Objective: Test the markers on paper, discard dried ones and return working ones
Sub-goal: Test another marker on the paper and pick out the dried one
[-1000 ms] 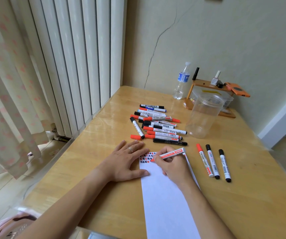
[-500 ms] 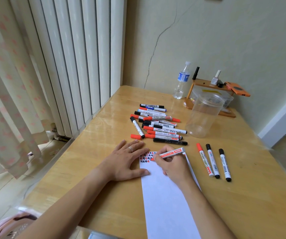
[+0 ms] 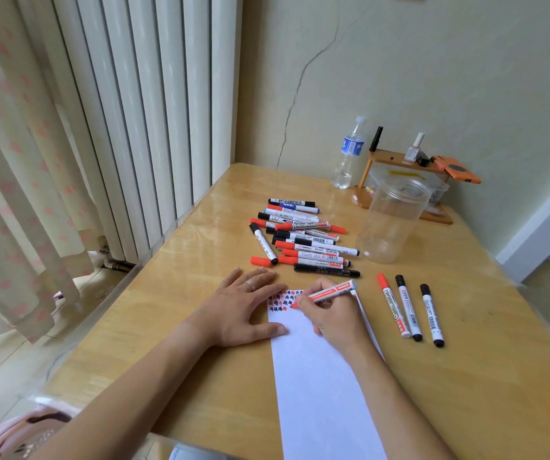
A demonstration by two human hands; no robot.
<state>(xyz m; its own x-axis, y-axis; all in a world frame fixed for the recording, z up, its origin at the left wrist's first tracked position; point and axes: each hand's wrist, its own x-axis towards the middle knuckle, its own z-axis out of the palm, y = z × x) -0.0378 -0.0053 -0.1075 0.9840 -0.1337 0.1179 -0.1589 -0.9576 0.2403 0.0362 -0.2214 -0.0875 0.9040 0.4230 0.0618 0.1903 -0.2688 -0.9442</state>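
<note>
Pinching a red marker (image 3: 328, 291) between thumb and curled fingers, the right hand (image 3: 331, 313) rests on the top part of the white paper (image 3: 320, 386), with the marker's tip at the sheet near rows of small red and black test marks (image 3: 282, 302). That grip is closed firmly round the barrel, whose far end slants up and to the right. Beside it the left hand (image 3: 243, 310) lies flat with its fingers straight and spread, holding nothing; the thumb and fingertips press the paper's left edge, and a ring sits on one finger.

Beyond the hands, a loose pile of red, black and blue markers (image 3: 303, 239) lies on the wooden surface (image 3: 200, 376), with a loose red cap (image 3: 260, 261) at its near left corner. Just right of the pile stands a clear plastic jar (image 3: 393, 220), open at the top. Near the paper's right side, three capped markers (image 3: 411, 310) lie side by side, one red and two black. At the far wall stand a water bottle (image 3: 348, 154) and a small wooden rack (image 3: 403, 180).
</note>
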